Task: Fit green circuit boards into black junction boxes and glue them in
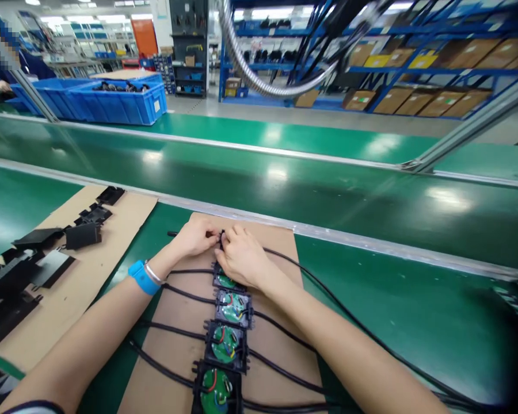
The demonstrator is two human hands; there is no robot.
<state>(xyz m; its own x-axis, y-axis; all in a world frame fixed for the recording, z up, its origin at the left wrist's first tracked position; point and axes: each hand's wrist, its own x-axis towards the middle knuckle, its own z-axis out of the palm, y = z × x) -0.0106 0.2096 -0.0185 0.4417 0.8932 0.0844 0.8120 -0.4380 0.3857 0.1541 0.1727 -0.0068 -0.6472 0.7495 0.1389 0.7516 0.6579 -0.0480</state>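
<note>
My left hand (pixel 198 237) is closed in a pinch at the far end of a row of black boxes, its fingertips hiding what they hold. A short black cable end (pixel 172 234) sticks out beside it. Fingers curled, my right hand (pixel 245 256) grips the farthest black box (pixel 223 237), mostly covered by the hands. Nearer me lie several open black boxes, such as this one (pixel 227 344), each with a green round circuit board, coloured wires and black cables leaving both sides. They rest on a cardboard sheet (pixel 176 351).
On the left, another cardboard sheet (pixel 107 253) bears loose black plastic parts (pixel 38 264). A metal rail (pixel 349 233) runs behind the work, with a green conveyor (pixel 224 167) beyond. Blue bins (pixel 121 106) stand at the back left. A flexible metal hose (pixel 263 89) hangs overhead.
</note>
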